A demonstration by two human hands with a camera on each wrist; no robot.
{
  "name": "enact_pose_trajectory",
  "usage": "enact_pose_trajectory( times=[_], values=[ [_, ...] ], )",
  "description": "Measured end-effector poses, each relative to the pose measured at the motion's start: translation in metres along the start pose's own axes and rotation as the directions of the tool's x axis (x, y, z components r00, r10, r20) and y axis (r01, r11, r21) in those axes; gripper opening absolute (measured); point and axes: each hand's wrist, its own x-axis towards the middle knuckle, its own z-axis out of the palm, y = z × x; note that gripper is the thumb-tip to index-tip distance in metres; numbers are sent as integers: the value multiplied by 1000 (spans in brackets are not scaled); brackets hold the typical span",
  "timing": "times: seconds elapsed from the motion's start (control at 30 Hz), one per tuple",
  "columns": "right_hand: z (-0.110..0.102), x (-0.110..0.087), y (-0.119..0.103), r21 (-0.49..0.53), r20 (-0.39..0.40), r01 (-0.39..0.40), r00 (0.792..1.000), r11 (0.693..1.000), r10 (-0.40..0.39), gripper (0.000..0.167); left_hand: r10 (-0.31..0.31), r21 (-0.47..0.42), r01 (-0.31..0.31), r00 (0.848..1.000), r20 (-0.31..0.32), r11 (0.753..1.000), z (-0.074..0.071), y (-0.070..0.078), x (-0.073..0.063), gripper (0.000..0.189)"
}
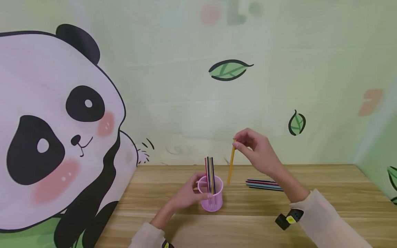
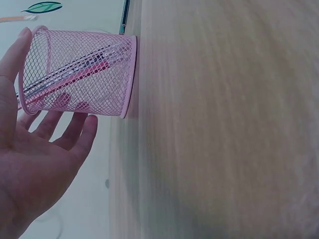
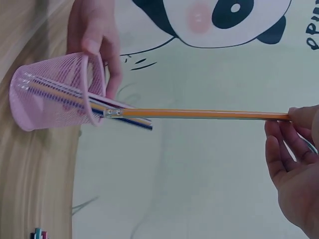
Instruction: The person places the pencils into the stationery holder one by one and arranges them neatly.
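We saw a person's two bare hands at a wood-grain table (image 1: pixel 248 224). The right hand (image 1: pixel 255 151) was raised, its thumb and forefinger closed in a pinch on the upper end of a yellow-orange pencil (image 1: pixel 231 162); the other fingers curved loosely and held nothing. The pencil hung below those fingertips, nearly upright with a slight tilt, and its silvery lower end was near the cup's mouth, on the right in the head view, not inside.

Lower down, between the thumb and fingers of the left hand (image 1: pixel 189 194), stood a pink mesh cup (image 1: pixel 218 202). We saw that hand partly open to the cup's width, the thumb near the rim on one side and the fingers against the mesh on the other, holding it upright on the table.

Just beyond the left thumb, a small bundle of pencils (image 1: pixel 210 172) stood in the cup, tops well above the rim, red, yellow and dark among them. Below the right fingers and partly behind that wrist, a few loose pencils (image 1: pixel 263 185) lay side by side; we could not count either group surely.

As we judged it, filling the cup was well under way: one bundle was in, the pinched pencil was not yet in, and the loose few were left to do.
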Motion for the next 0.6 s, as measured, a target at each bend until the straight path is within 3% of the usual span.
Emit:
enact_pose_trajectory(
  times=[0.27,0.6],
  values=[
    [11,6,-6,71,-31,8,999,997,-6,13,-6,-13,6,999,32,1000,-1,-2,-3,76],
    [42,0,25,36,29,-68,997,997,67,11,2,-46,0,1000,31,999,0,-5,-6,72]
  ],
)
